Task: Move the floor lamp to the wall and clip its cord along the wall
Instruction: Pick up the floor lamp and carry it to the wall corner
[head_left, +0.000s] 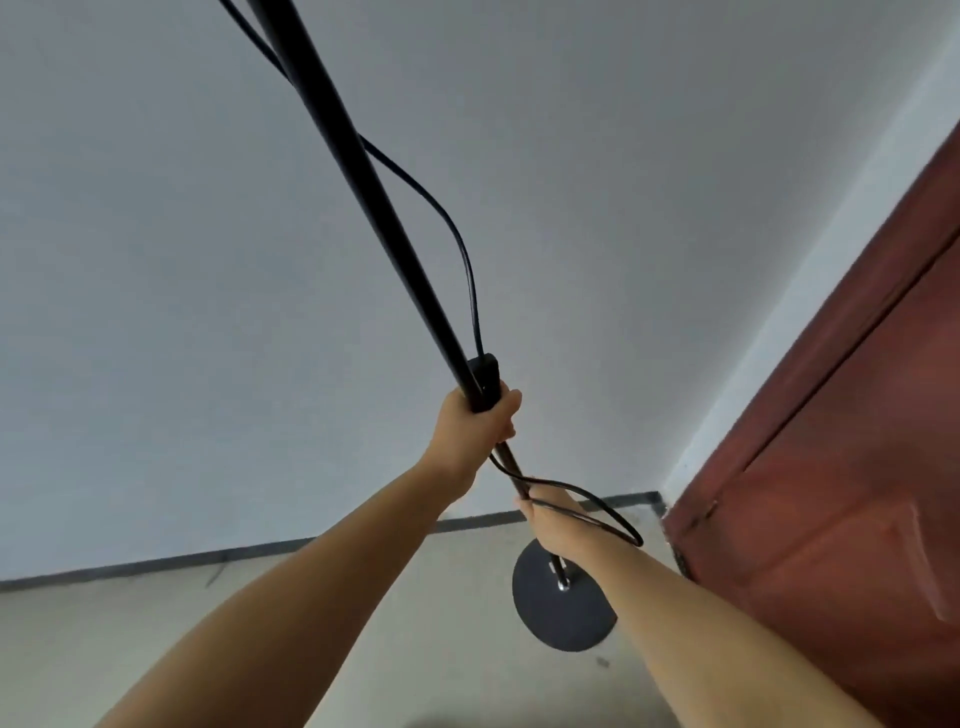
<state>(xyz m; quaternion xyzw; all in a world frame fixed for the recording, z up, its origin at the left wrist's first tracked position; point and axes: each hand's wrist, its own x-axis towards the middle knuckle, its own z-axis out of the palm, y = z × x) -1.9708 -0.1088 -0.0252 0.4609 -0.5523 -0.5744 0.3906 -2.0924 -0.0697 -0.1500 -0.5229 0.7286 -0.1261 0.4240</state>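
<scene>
The floor lamp's black pole (374, 197) runs from the top of the view down to a round black base (563, 603) on the floor near the corner. My left hand (475, 431) is wrapped around the pole, together with a small black switch box (485, 382) on the cord. Lower on the pole, my right hand (550, 525) grips it just above the base, with a cord loop (618, 525) draped over the wrist. The black cord (457, 244) hangs loose beside the pole. The lamp's head is out of view.
A pale grey wall (182, 312) with a dark baseboard (208, 561) stands ahead. A reddish-brown door (841, 467) is on the right, meeting the wall at the corner. The floor (260, 649) is light beige.
</scene>
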